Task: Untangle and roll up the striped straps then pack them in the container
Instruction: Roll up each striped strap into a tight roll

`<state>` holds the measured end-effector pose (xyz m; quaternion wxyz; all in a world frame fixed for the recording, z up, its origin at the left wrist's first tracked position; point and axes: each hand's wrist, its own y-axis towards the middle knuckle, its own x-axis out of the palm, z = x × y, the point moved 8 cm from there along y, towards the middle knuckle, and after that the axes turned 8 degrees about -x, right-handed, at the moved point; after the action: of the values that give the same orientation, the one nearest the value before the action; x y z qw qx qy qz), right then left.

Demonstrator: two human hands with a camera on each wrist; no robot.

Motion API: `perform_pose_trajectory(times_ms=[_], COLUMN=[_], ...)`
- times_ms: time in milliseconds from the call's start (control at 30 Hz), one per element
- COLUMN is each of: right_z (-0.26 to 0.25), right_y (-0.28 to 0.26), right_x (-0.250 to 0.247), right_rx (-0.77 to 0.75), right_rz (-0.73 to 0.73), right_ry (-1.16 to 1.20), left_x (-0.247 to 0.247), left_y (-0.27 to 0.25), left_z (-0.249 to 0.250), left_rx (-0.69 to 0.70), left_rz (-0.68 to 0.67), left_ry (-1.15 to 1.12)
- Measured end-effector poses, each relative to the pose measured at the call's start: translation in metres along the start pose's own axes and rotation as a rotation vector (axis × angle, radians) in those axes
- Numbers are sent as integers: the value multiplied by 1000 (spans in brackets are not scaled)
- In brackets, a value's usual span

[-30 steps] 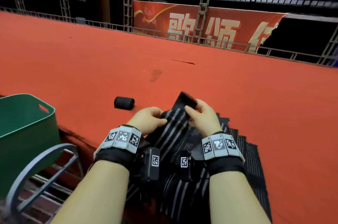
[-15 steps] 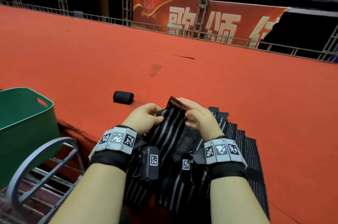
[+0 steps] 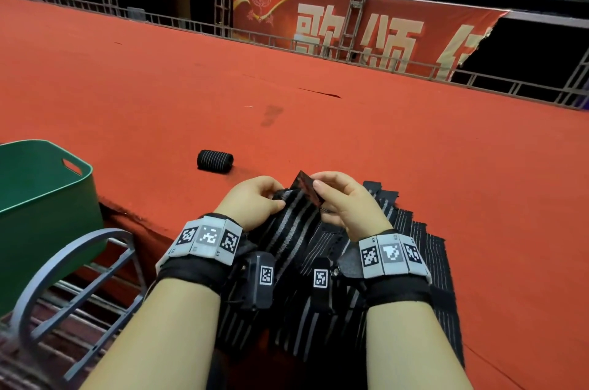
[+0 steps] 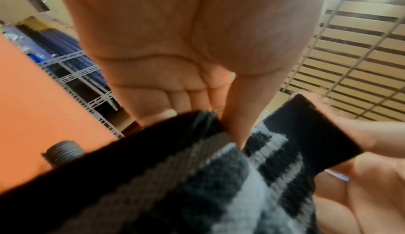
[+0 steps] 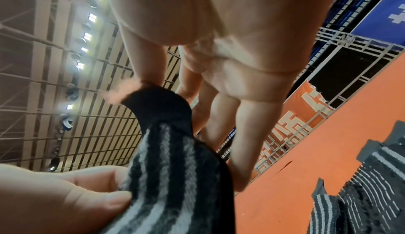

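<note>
The black tab now folds over as right hand (image 3: 344,205) and left hand (image 3: 255,201) fingers pinch the strap (image 3: 294,224) (striped).

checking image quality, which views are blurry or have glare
Head view: sharp, wide-angle bend at the edges. Left wrist view: striped strap soft and close, light flare top right. Right wrist view: ceiling lights glare; thumb tip of the right hand smeared.

1 rolled strap (image 3: 215,161); 1 strap in hand (image 3: 294,224); loose strap pile (image 3: 411,249), no. unclear; 1 green container (image 3: 41,198); 2 hands.
</note>
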<state>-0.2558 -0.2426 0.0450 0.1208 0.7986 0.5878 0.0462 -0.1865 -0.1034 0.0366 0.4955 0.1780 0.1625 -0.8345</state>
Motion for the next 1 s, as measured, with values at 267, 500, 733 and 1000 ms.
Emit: perform_pose_trajectory(times_ms=[267,500,733,1000], right_z=[4,10,7,3], right_y=[-4,-9,-5,0], right_x=[3,4,5,2], right_rx=[60,84,-42,-164], right_rz=[-48,-39,-2,112], right_ry=[6,123,57,-27], left_x=[-2,1,-1,3], left_y=[-4,-6,-5,-6], left_z=[7,9,8,7], left_rx=[28,76,99,116], left_rz=[76,44,-11,-68], left_ry=[145,85,-28,-94])
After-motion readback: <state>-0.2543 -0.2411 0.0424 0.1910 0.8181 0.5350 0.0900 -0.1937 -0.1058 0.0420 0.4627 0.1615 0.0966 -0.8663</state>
